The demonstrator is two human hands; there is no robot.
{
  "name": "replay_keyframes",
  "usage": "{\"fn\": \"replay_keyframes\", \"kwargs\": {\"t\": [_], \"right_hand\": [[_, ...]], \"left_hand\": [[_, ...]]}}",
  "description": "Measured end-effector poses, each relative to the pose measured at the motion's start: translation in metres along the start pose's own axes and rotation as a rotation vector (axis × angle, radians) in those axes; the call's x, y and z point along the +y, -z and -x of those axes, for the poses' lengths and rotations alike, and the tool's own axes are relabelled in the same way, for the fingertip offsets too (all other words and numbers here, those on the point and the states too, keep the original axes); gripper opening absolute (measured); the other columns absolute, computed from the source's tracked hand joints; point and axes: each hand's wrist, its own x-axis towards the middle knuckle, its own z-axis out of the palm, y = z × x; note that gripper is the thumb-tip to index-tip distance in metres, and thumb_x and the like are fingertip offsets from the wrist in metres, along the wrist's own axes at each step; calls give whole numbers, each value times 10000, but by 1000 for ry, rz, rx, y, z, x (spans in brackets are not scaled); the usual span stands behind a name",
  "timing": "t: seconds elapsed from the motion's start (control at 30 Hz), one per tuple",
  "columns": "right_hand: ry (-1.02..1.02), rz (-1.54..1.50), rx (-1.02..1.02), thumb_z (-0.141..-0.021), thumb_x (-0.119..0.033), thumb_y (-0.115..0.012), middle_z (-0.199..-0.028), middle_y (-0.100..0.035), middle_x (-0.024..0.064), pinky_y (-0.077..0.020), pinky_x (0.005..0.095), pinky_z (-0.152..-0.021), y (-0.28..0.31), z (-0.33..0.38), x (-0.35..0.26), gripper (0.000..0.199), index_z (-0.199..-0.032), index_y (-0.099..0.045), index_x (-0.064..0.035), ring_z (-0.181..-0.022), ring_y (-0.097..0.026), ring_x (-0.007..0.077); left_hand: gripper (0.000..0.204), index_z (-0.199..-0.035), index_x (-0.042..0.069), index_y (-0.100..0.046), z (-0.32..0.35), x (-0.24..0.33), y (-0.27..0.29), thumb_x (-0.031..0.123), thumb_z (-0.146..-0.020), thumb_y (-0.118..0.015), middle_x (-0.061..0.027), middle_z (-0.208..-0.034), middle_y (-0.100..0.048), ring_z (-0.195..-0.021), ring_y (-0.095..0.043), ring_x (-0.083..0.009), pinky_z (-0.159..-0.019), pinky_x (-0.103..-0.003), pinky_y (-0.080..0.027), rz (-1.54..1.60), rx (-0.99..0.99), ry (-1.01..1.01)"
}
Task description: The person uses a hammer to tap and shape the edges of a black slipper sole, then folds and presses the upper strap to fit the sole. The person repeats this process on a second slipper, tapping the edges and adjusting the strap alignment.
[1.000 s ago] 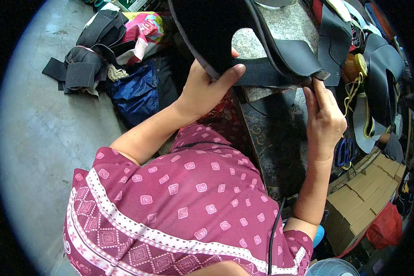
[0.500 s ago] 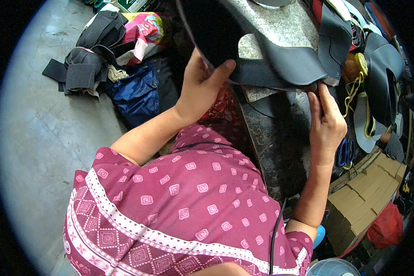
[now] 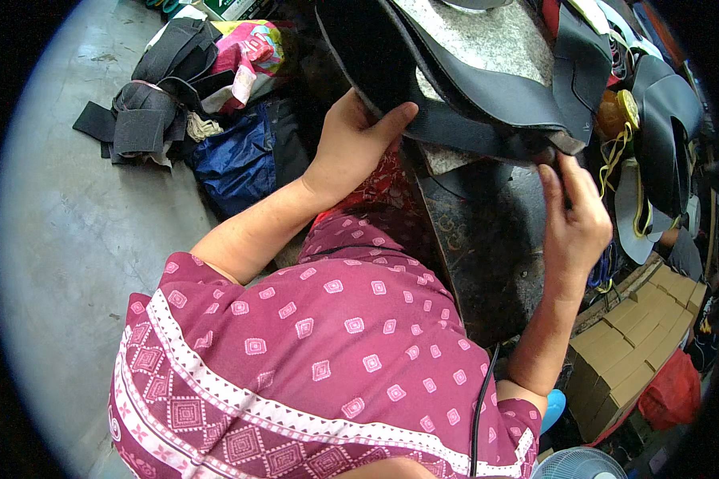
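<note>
L hand [image 3: 347,148] clasps curved blk piece [image 3: 487,92], thumb atop near edge; R hand [image 3: 575,219] pinches its right end over dk worktop [image 3: 491,247].

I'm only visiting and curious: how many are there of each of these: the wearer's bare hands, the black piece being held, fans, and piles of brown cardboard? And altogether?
Hands, left hand and right hand: 2
Held black piece: 1
Fan: 1
Brown cardboard pile: 1
Total: 5

Black sheet [image 3: 487,94], diamond-patterned maroon top [image 3: 335,335]
</note>
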Motion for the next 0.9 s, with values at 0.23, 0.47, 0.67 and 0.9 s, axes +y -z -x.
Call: {"fn": "replay_keyframes", "kwargs": {"t": [0.23,0.47,0.67,0.9], "right_hand": [[113,-40,-45,-912,-316,-716,-832,-624,89,-499,403,-584,-25,12,-20,313,-1178,-672,-156,-674,-652,304],[-27,183,3,-946,-355,-675,-850,-636,70,-502,392,-604,3,7,14,303,-1208,-700,-204,-696,-653,296],[24,-198,142,-884,-131,-764,-1000,-720,152,-549,332,-755,7,9,-11,274,-1128,-713,-17,-833,-716,250],[-3,-37,-68,-901,-263,-740,-800,-628,96,-487,357,-575,-1,8,-21,275,-1143,-723,-132,-638,-631,289]], "left_hand": [[234,-952,75,-621,-12,-1,-2,290,-959,-713,4,-654,-594,-430,-446,-41,-390,-202,-334,-43,-152,-3],[269,-933,23,-712,-21,-14,15,277,-870,-778,-86,-701,-680,-581,-632,-145,-539,-293,-474,-270,41,-223],[339,-835,25,-716,-17,-24,4,358,-817,-772,-193,-722,-689,-696,-696,-384,-634,-428,-544,-547,28,-450],[430,-743,-14,-697,-17,-18,4,407,-821,-747,-219,-717,-683,-697,-699,-392,-654,-447,-556,-686,13,-294]]}}
